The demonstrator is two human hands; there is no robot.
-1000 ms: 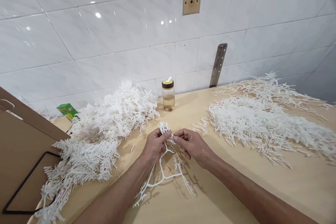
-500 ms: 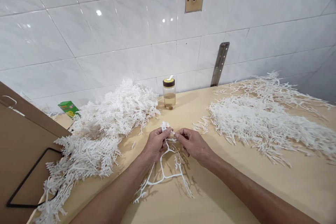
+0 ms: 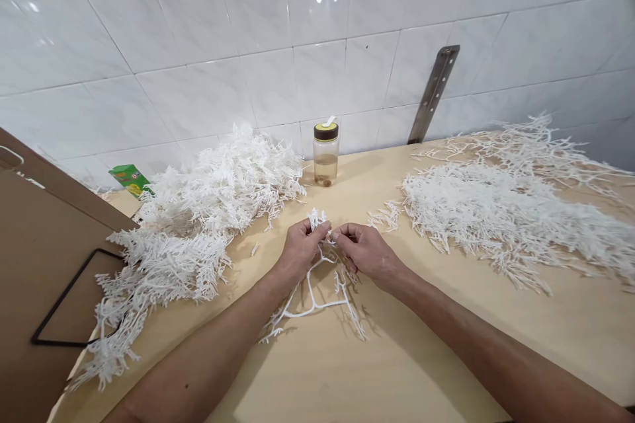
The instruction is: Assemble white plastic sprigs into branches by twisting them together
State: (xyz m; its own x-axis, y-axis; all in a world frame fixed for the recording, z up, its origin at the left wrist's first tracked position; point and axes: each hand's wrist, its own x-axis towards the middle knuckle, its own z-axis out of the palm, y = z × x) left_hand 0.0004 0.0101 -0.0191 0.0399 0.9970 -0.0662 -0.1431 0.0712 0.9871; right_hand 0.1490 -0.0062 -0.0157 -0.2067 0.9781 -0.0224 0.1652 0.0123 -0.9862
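A white branching piece [image 3: 313, 307] with thin twigs spreads over the pale wooden table [image 3: 317, 377] in front of me. My left hand [image 3: 301, 248] pinches its upper end, where a small tuft of twigs sticks up past the fingertips. Close beside it, my right hand [image 3: 361, 250] has thumb and forefinger pressed together at a small white twig of the same piece. The fingertips of both hands nearly meet, and exactly where each grips is partly hidden.
Heaps of white branching pieces lie at left [image 3: 218, 192] and right [image 3: 496, 218]. A lidded bottle [image 3: 326, 162] stands near the tiled wall. At left are a cardboard box [image 3: 44, 277], black frame [image 3: 59, 297] and green carton [image 3: 131, 180]. A metal bracket [image 3: 434, 96] leans upright behind.
The camera view has tilted downward, with the wall and table contents sitting higher in the picture. Both hands remain close together on the white piece, with only slight finger movement.
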